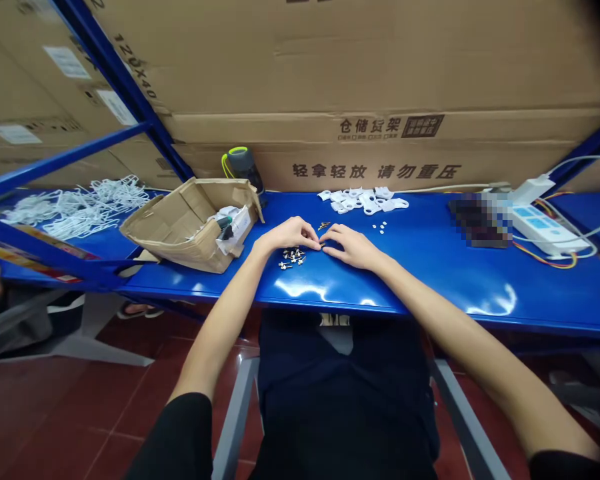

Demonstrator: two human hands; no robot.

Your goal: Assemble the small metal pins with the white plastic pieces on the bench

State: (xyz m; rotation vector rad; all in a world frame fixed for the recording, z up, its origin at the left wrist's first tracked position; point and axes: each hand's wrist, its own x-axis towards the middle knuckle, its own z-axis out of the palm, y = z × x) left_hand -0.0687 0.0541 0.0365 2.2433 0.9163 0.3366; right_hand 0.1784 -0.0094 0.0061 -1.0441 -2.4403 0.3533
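My left hand is closed, fingertips drawn together over the blue table. Facing it, my right hand is closed too, with thumb and fingers curled in. Their tips meet at a tiny dark and gold-coloured piece, too small to name. Below my left hand lie several small metal parts with pale heads and thin pins. Just beyond the fingertips is a little cluster of thin brass-coloured pieces. Several small white bits lie to the right of my right hand.
White ring-ended plastic pieces are heaped at the back. An opened cardboard box stands left, before a dark cylinder with a yellow-green strap. White cords lie farther left. A power strip with cables is at right.
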